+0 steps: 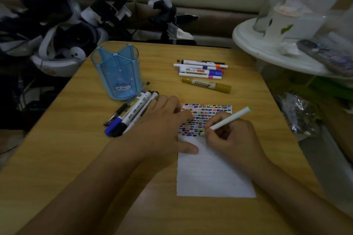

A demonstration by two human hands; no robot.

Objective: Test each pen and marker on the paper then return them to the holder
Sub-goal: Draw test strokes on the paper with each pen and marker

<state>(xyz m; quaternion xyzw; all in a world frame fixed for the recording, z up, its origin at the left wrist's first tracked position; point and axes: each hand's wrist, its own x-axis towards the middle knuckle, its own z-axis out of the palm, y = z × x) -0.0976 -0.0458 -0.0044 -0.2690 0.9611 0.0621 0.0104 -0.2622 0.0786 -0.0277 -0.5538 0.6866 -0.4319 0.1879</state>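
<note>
Two hands work over the paper (214, 173): the right hand (233, 137) pinches a white marker (228, 119) with a pale green end, its tip down on the rows of coloured test marks, while the left hand (166, 126) lies flat with fingers spread, pressing the sheet's left edge. Left of it lie several pens (131, 110). Farther left stands the blue holder (117, 71); far right, more markers (202, 70) rest on the wooden table (76, 158).
</note>
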